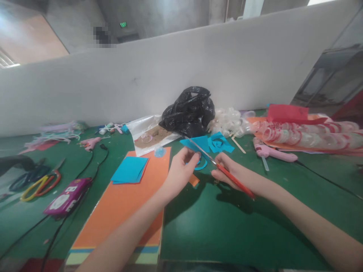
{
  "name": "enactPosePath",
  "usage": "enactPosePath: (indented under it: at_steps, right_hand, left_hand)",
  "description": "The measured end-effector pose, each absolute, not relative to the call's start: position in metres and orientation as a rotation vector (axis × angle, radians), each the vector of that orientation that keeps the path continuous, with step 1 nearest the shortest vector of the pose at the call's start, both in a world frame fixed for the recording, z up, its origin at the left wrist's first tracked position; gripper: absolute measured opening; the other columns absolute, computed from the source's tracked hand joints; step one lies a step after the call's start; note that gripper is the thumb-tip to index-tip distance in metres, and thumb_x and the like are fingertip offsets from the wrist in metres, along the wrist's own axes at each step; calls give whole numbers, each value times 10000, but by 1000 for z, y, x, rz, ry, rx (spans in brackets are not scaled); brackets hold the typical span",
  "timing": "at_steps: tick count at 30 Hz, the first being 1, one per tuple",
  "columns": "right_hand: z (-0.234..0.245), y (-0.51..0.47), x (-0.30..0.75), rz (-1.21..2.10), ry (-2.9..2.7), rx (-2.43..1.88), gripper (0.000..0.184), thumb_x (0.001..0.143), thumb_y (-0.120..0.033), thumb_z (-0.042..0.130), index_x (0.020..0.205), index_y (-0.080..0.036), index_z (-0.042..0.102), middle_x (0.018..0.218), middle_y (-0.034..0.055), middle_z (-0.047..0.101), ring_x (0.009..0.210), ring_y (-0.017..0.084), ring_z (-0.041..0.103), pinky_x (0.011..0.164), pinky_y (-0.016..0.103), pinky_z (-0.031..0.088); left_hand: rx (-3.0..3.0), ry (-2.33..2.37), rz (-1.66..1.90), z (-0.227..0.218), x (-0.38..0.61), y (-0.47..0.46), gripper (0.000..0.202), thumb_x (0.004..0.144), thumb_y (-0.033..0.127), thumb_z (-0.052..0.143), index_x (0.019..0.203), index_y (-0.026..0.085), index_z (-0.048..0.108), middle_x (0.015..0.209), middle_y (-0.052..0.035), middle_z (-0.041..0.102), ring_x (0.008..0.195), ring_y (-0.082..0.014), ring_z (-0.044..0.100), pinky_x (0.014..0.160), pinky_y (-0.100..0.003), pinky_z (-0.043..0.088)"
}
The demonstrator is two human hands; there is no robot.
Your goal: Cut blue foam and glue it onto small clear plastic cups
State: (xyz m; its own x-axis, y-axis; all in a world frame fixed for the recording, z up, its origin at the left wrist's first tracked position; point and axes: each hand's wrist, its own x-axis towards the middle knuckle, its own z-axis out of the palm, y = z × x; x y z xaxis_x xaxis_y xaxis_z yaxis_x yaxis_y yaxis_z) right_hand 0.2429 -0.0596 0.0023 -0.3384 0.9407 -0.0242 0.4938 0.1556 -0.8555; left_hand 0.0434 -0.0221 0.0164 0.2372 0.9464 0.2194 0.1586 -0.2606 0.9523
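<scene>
My right hand (pixel 228 168) is closed round red-handled scissors (pixel 232 179), whose blades point up and to the left. My left hand (pixel 183 166) pinches a small bit of blue paper (pixel 199 153) beside the blades; most of that piece is hidden by the fingers. A curved strip of blue paper (pixel 202 165) shows between the hands. Just beyond them lie a flat blue paper piece (pixel 202 142) and another blue paper with a round cut in it (pixel 222 142). A small orange paper piece (pixel 194 180) is below my left fingers.
Blue paper squares (pixel 129 170) rest on a stack of orange sheets (pixel 136 211). A black plastic bag (pixel 190 109) stands by the white partition (pixel 127 83). Pink glue guns (pixel 270 153) lie on both sides. Plastic cups (pixel 306 134), a purple box (pixel 66 198) and yellow-and-orange-handled scissors (pixel 42 187) are around.
</scene>
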Motion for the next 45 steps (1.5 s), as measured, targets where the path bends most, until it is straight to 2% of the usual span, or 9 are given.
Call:
enactPosePath:
  at_steps: [8,15,25,28,32,37,45]
  right_hand:
    - [2,-57,243,1133,-1878,-1350,541,867,-782,521,894,-266,362,689,-66,462,600,135,412,568,279,344]
    - [-1,-60,242,1128,-1904,-1348,501,867,-729,539,986,-278,355,683,-71,432,585,146,384,518,274,331]
    - [2,-55,241,1116,-1862,-1343,583,813,-809,562,858,-269,346,654,-75,448,562,124,385,526,269,319]
    - [-2,-56,242,1138,-1862,-1322,568,823,-793,566,920,-272,361,650,-87,422,551,124,369,504,265,304]
    - [-9,-58,242,1146,-1841,-1301,535,855,-752,573,975,-271,373,684,-73,457,585,134,397,513,268,350]
    - [-2,-56,240,1150,-1793,-1357,605,793,-834,568,867,-267,368,648,-69,454,570,129,391,518,271,344]
    - [-3,-55,238,1153,-1791,-1346,625,778,-858,541,879,-265,371,639,-69,477,547,123,398,493,259,331]
  left_hand:
    - [1613,1038,1126,16,44,-22,208,874,381,615,818,184,583,773,5,610,717,-132,551,691,-272,446]
    - [1665,1074,1136,11,43,-24,208,902,367,611,801,186,590,788,-4,646,733,-142,574,702,-279,446]
    - [1646,1062,1117,12,44,-26,188,896,361,603,823,188,597,792,-8,628,753,-152,558,714,-289,442]
    - [1642,1055,1113,12,45,-26,181,892,360,608,829,190,601,800,-9,633,759,-154,565,713,-287,444]
    - [1668,1055,1096,10,46,-27,171,903,345,603,838,188,610,811,-13,664,759,-152,590,687,-275,445]
    - [1705,1073,1106,5,46,-25,198,917,359,599,822,185,605,799,-8,663,749,-147,587,680,-271,447]
    - [1688,1037,1063,6,44,-24,204,927,377,584,838,193,587,809,1,635,762,-143,573,702,-271,434]
